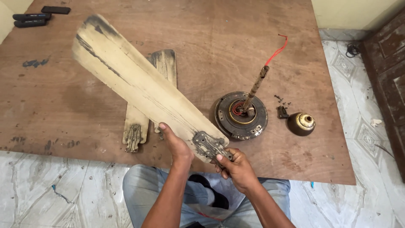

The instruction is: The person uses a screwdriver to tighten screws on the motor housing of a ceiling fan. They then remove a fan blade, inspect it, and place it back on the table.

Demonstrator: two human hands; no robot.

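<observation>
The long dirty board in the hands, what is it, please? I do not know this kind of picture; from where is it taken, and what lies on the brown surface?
The camera sits on a person's head and looks down, so you see their own arms and their knees in jeans. The board is a ceiling fan blade, cream and grimy. The left hand supports its edge; the right hand grips the metal bracket at its end. On the brown wooden sheet lies a second blade, partly under the first. To the right are the round fan motor with its rod and red wire, a small brass-coloured cup, and a few tiny screws. Dark flat objects lie at the far left corner.
</observation>
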